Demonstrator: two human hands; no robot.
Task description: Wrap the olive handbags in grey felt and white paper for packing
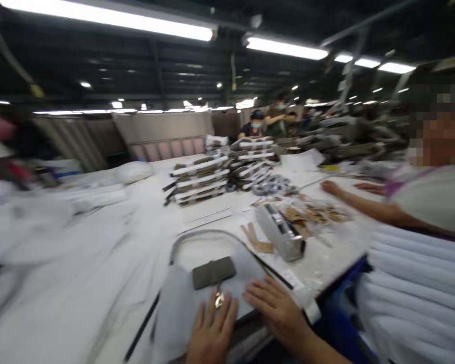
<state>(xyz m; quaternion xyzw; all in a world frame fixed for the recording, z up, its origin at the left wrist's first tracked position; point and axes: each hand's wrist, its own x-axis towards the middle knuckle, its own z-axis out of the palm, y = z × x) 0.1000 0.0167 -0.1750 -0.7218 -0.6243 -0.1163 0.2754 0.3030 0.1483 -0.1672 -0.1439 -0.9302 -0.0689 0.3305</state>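
Head view: left hand (211,328) lies flat, fingers slightly parted about a metal clasp (219,300); right hand (276,308) flat, fingers spread, on the sheet-covered bag (241,273). Bag rests on the table (155,202). Adjacent white slip (291,278) too blurred to read.

Overhead tube lights (288,49) glaring, burnt to white; roof (125,63) dim, nearly black. Worktop (151,217) pale, fairly bright, shadows soft. Small glint on metal clasp (219,300). Left side smeared by blur, edges stretched wide-angle, distance soft; coarse pixel blocks at upper right.
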